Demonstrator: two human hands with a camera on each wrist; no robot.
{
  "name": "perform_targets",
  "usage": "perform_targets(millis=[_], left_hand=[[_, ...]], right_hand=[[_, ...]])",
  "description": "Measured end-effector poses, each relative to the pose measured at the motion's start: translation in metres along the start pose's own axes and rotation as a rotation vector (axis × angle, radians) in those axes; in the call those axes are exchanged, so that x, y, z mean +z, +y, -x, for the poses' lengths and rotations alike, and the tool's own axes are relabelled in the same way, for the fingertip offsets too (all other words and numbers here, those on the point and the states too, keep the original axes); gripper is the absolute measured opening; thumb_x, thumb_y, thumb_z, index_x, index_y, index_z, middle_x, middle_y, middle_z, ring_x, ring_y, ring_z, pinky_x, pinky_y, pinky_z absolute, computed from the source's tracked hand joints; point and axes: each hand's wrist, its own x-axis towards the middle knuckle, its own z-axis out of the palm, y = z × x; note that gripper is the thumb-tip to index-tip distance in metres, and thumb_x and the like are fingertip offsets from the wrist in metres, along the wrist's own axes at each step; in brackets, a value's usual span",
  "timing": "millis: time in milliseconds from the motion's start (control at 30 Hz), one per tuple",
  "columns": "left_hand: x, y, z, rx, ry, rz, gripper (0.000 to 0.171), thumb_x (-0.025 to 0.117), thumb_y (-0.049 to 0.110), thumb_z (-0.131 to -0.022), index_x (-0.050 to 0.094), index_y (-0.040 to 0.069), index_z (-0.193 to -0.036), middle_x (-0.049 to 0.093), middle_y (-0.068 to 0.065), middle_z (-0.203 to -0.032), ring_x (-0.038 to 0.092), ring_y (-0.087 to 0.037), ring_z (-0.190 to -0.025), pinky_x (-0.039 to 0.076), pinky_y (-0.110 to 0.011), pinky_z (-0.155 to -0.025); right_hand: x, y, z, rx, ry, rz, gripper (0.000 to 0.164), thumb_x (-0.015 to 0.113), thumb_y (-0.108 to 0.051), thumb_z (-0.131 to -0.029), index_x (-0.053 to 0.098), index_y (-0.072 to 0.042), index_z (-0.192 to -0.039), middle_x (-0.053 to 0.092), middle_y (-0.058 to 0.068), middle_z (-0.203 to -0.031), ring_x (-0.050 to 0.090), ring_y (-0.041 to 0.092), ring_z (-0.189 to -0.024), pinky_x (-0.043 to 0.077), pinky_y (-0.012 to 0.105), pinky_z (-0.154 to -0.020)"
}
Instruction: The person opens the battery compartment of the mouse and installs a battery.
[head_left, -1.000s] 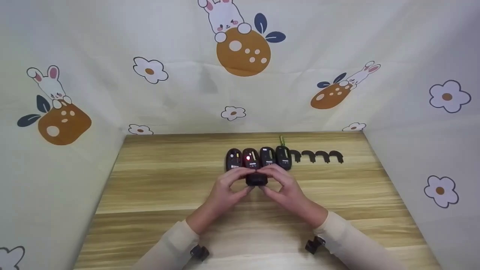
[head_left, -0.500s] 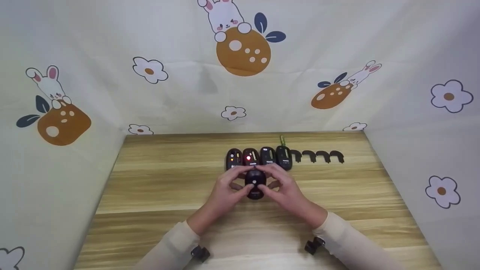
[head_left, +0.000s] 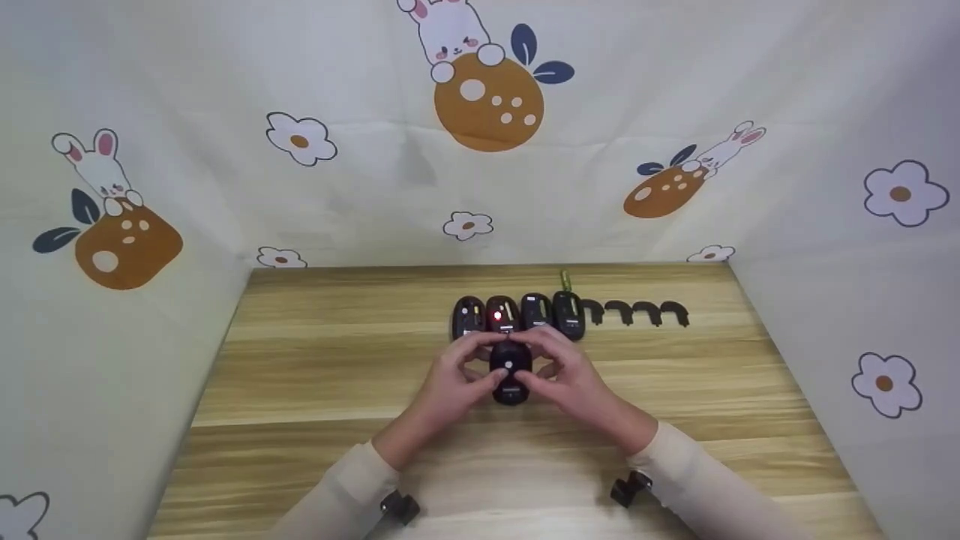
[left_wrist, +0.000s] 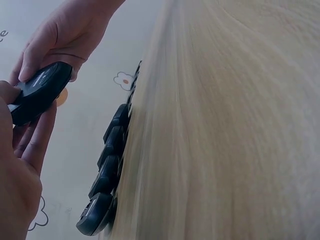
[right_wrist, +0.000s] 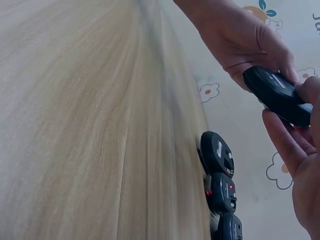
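Observation:
In the head view a black computer mouse (head_left: 511, 393) is held up between both hands, its underside with a pale spot and a label turned towards me. My left hand (head_left: 450, 379) grips its left side, thumb on the near face and fingers behind. The right hand (head_left: 576, 375) pinches the other side the same way. Both wrist views show the mouse (left_wrist: 47, 90) raised above the table, fingers beneath it and thumbs on top. Behind the hands several black mice (head_left: 568, 315) lie underside up in a row; one mouse (head_left: 501, 313) glows red.
Right of the row lie several curved black pieces (head_left: 619, 312). A small green cylinder (head_left: 565, 280), perhaps a battery, is behind the rightmost mouse. The wooden table (head_left: 315, 375) is bounded at back and sides by patterned cloth (head_left: 360, 202).
The held mouse has tilted from end-on to showing its underside, and its near end now reaches lower in view. Both hands keep their grip in nearly the same place.

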Motion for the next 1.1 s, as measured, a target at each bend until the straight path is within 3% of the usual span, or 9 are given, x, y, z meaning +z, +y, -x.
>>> perform_targets(millis=[200, 667, 800, 1000, 1100], left_hand=[[0.0001, 0.0007, -0.0001, -0.030, -0.007, 0.011, 0.047, 0.085, 0.007, -0.096, 0.071, 0.013, -0.141, 0.071, -0.008, -0.132, 0.073, -0.026, -0.108, 0.070, -0.037, -0.075], [0.0013, 0.0018, -0.0008, -0.064, -0.020, 0.012, 0.047, 0.084, 0.007, -0.096, 0.071, 0.012, -0.141, 0.071, -0.008, -0.133, 0.072, -0.024, -0.107, 0.070, -0.037, -0.077], [0.0015, 0.0023, -0.0013, -0.062, -0.026, 0.017, 0.047, 0.085, 0.008, -0.096, 0.071, 0.009, -0.140, 0.070, -0.009, -0.131, 0.071, -0.025, -0.107, 0.070, -0.037, -0.077], [0.0012, 0.0017, -0.0024, -0.061, -0.026, 0.020, 0.047, 0.086, 0.010, -0.096, 0.070, 0.010, -0.141, 0.071, -0.009, -0.130, 0.072, -0.026, -0.107, 0.070, -0.037, -0.078], [0.0015, 0.0000, -0.0022, -0.071, -0.029, 0.016, 0.047, 0.086, 0.012, -0.097, 0.070, 0.010, -0.141, 0.071, -0.010, -0.130, 0.072, -0.026, -0.107, 0.070, -0.037, -0.078]], right_hand=[[-0.0012, -0.0031, -0.0021, 0.025, -0.025, -0.005, 0.054, 0.086, -0.005, -0.095, 0.069, -0.010, -0.146, 0.067, 0.010, -0.135, 0.072, 0.030, -0.101, 0.070, 0.038, -0.073], [-0.0028, -0.0019, -0.0021, 0.109, -0.009, 0.009, 0.048, 0.085, -0.012, -0.098, 0.072, -0.019, -0.143, 0.071, 0.002, -0.130, 0.072, 0.025, -0.096, 0.070, 0.044, -0.078], [-0.0036, 0.0003, -0.0024, 0.066, 0.002, 0.001, 0.049, 0.083, -0.008, -0.098, 0.071, -0.016, -0.145, 0.071, 0.004, -0.133, 0.073, 0.026, -0.098, 0.070, 0.041, -0.078], [-0.0056, 0.0013, -0.0059, -0.100, 0.046, 0.091, 0.049, 0.087, -0.004, -0.094, 0.073, -0.011, -0.140, 0.067, 0.008, -0.127, 0.067, 0.025, -0.108, 0.065, 0.035, -0.090], [-0.0068, 0.0007, -0.0072, -0.143, 0.070, 0.124, 0.049, 0.089, -0.003, -0.090, 0.075, -0.010, -0.136, 0.069, 0.006, -0.120, 0.065, 0.025, -0.100, 0.060, 0.033, -0.087]])
